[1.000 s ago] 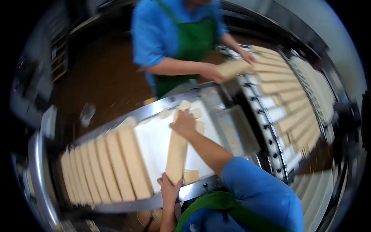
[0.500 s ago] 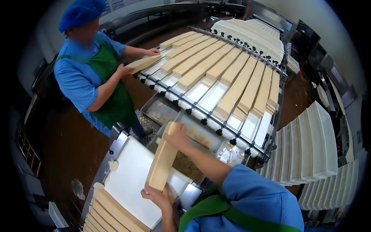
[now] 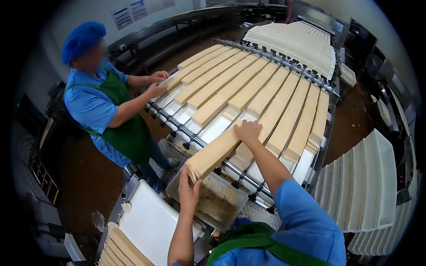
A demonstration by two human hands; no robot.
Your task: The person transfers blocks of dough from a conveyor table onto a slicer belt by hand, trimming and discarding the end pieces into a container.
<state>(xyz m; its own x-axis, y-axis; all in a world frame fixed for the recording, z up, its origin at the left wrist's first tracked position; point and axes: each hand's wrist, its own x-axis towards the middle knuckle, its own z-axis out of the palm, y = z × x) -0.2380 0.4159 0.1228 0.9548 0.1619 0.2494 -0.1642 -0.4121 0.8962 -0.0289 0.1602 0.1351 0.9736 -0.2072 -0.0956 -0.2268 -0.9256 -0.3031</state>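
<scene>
A long pale-yellow stack of thin dough sheets (image 3: 214,153) slants between my hands, its layered near end fanned a little. My left hand (image 3: 189,191) grips that near end from below and the side, over a scrap bin (image 3: 243,205). Toward the far end my right hand (image 3: 248,131) clasps the stack from above, fingers curled over it. That end reaches over the white belt (image 3: 207,132) with metal divider rods, among several similar stacks (image 3: 250,84) lying lengthwise. Part of the stack's underside is hidden from me.
Across the belt on the left, a co-worker (image 3: 106,102) in a blue cap and green apron has both hands at another stack. A roller bar with black knobs (image 3: 186,145) edges the belt. A lower white belt (image 3: 153,217) holds more stacks. Nested white trays (image 3: 359,181) stand right.
My hands have carried the stack forward and right from above the lower belt to the divided belt's edge. The co-worker's stack has moved onto that belt's far-left side.
</scene>
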